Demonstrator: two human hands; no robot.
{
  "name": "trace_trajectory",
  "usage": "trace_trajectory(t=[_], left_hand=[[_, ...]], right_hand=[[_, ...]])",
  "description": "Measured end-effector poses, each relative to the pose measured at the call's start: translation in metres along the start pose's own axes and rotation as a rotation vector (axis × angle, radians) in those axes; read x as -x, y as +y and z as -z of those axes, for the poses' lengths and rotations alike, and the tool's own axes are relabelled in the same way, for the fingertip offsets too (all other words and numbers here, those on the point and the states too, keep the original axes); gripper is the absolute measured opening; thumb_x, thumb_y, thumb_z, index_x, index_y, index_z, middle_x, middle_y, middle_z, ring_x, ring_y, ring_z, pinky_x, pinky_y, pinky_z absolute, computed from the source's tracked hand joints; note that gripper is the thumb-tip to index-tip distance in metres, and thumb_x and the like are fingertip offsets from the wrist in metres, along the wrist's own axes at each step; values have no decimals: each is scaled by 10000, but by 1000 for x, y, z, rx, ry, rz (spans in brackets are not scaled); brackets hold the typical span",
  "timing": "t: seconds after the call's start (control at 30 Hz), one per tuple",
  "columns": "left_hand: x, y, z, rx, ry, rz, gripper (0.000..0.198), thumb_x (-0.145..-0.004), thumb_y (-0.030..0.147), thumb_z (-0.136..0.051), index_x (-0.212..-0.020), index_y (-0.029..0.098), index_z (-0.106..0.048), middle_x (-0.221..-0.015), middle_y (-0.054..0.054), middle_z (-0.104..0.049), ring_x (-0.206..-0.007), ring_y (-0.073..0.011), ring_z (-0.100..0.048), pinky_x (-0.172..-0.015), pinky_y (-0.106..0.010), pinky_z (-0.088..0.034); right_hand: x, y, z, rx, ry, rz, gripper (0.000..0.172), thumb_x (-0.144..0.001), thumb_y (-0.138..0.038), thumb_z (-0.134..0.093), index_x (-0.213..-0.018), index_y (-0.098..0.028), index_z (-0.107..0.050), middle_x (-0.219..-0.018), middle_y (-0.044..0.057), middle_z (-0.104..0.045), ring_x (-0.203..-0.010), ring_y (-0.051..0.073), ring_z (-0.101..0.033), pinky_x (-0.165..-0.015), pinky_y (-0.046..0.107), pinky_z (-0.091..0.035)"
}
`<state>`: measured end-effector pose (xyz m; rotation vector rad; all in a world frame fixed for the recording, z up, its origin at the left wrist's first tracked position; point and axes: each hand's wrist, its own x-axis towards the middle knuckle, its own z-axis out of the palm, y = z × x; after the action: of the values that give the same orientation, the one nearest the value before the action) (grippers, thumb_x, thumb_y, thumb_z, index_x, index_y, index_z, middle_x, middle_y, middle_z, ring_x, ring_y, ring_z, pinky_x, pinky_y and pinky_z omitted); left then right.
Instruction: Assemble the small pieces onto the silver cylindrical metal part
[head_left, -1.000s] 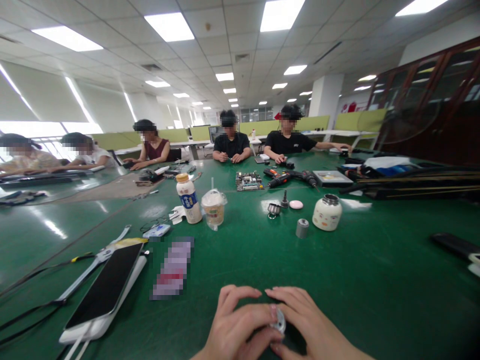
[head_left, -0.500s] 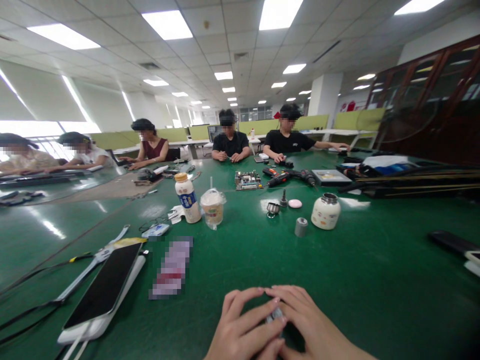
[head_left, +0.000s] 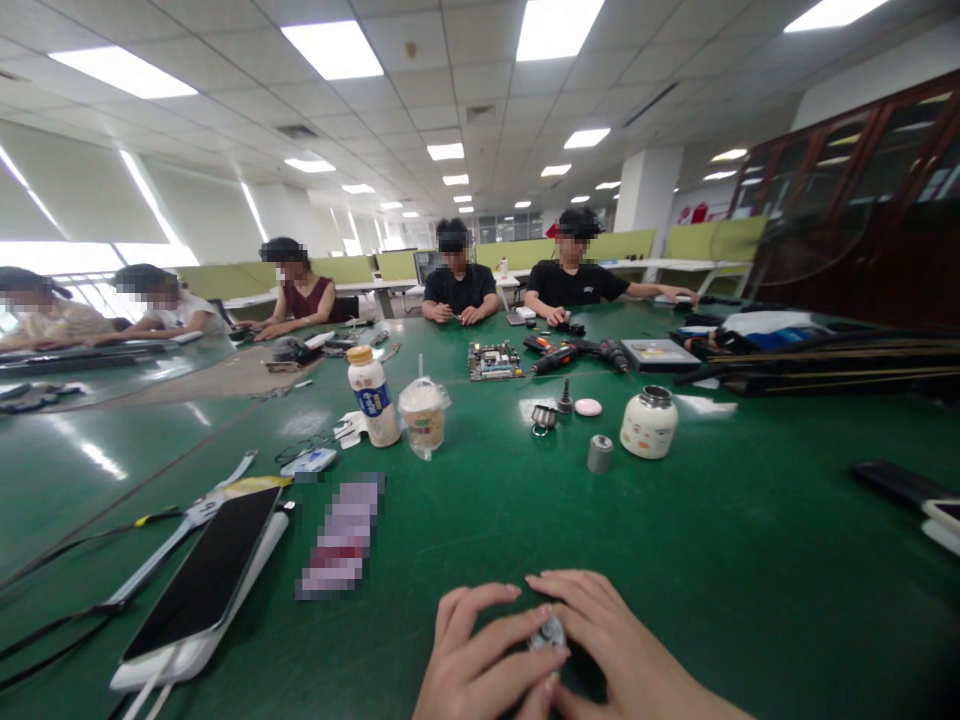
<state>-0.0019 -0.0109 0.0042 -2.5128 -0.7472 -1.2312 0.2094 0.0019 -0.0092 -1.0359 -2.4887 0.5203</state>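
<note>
My left hand (head_left: 480, 655) and my right hand (head_left: 604, 640) come together low in the picture, just above the green table (head_left: 465, 520). Between their fingertips sits a small, roundish grey metal-looking piece (head_left: 547, 632), partly covered by fingers; its kind I cannot make out. Left fingers curl over it from one side, while the right hand's thumb side closes on it from the other. Farther forward stand a grey cylindrical cap (head_left: 600, 454) and a cream flask (head_left: 649, 424) with its lid off. A metal cup-shaped part (head_left: 543, 418) and a pink oval object (head_left: 588, 407) lie behind the cap.
At left, a phone (head_left: 206, 575) rests on a white block with cables, beside a blurred purple item (head_left: 341, 540). A bottle (head_left: 373, 400) and a plastic cup (head_left: 424, 420) stand ahead. Beyond are a circuit board (head_left: 495, 360), power drills (head_left: 559, 357) and several seated people.
The left index finger and right fingertips have parted slightly, so more of the grey piece shows. Both hands stay in nearly the same place.
</note>
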Motion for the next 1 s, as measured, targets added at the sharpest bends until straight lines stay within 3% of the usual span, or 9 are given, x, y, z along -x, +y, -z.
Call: trace_trajectory(t=[0.2, 0.27, 0.6, 0.77, 1.0], left_hand=[[0, 9, -10, -76, 240, 95, 102, -832, 208, -665, -840, 270, -745, -855, 48, -783, -846, -174, -654, -836, -326, -418], [3, 10, -12, -128, 267, 70, 84, -827, 224, -683, -846, 274, -748, -862, 55, -782, -828, -160, -646, -866, -326, -398], [11, 8, -7, -419, 88, -92, 227, -861, 361, -647, -1071, 319, -721, -1087, 15, -750, -1043, -171, -628, -1085, -340, -285], [10, 9, -7, -453, 75, -119, 241, -875, 374, -624, -1085, 304, -720, -1120, 13, -738, -1177, -185, -579, -1114, -331, -251], [10, 11, -4, -455, 98, -122, 217, -850, 368, -660, -1043, 301, -735, -1068, 21, -752, -1154, -184, -602, -1117, -333, -261]], right_hand=[[0, 0, 1, 13, -19, -16, 414, -789, -273, -634, -1189, -165, -644, -1361, 153, -564, -1269, 302, -490, -1074, 488, -388], [0, -1, 1, 19, -19, -12, 418, -789, -267, -628, -1194, -164, -640, -1362, 151, -563, -1272, 299, -489, -1077, 487, -385], [0, -1, 1, 21, -33, -9, 495, -758, -208, -602, -1247, -137, -616, -1374, 163, -554, -1290, 300, -477, -1093, 495, -369], [-1, -1, 2, -1, -47, -26, 525, -725, -191, -615, -1249, -159, -622, -1384, 142, -549, -1293, 301, -471, -1096, 495, -366], [-1, -5, 5, 4, -53, -36, 472, -758, -223, -624, -1226, -165, -634, -1386, 148, -545, -1294, 305, -469, -1093, 499, -365]])
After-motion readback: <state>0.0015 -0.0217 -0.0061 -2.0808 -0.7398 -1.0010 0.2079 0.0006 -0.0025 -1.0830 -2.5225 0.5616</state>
